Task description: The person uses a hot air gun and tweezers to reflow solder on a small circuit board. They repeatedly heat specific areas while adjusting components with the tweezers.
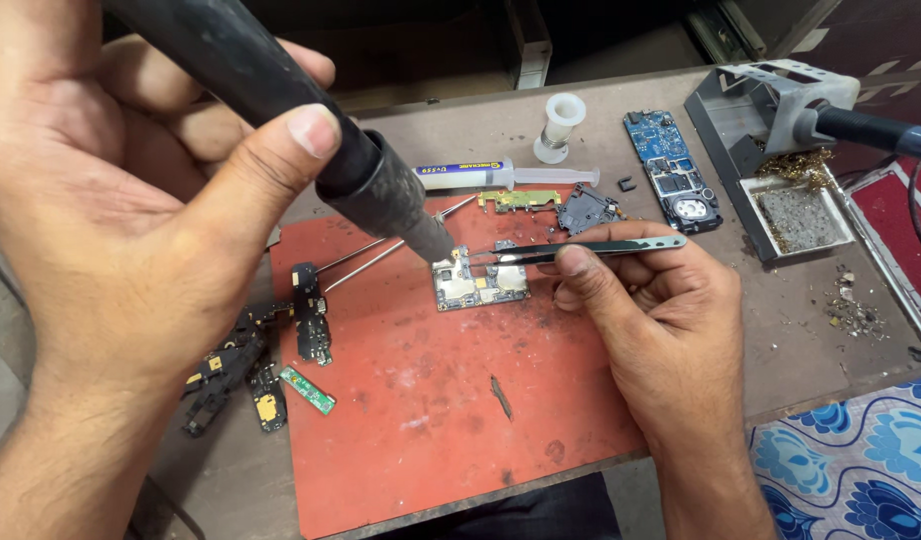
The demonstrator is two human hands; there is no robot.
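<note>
While left hand (131, 230) grips the nozzle (381, 190), right hand (641, 300) pinches tweezers (581, 247).
Best keep heat square over the board (478, 282), tweezers steady.

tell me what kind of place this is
Probably a phone repair bench: a hot-air tool aimed at a small circuit board on a red mat, a soldering iron stand, and loose board parts.

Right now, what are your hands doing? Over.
Left hand grips hot-air nozzle. Right hand holds tweezers on circuit board. Loose parts on red mat.
</note>
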